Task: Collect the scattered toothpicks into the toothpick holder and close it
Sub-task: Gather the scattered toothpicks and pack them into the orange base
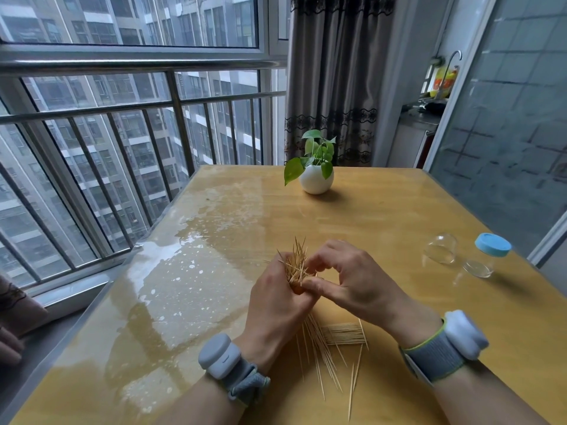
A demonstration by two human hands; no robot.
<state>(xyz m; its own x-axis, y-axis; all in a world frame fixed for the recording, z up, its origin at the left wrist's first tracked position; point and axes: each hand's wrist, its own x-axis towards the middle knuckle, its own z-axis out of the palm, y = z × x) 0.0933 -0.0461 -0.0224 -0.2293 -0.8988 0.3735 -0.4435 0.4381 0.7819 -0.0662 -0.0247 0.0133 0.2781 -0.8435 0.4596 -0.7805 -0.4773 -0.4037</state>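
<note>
This looks like the gathering step. The left hand [276,299] grips a bunch of toothpicks [296,262], and the right hand [352,277] pinches it straight. Next, I think, pick up the loose toothpicks [325,348] lying left of the toothpick holder [484,256].

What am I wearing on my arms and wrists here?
No sleeves. At the left hand, a grey rounded device on a grey-blue wrist strap; at the right hand, a paler rounded device on a grey woven band edged green.
</note>
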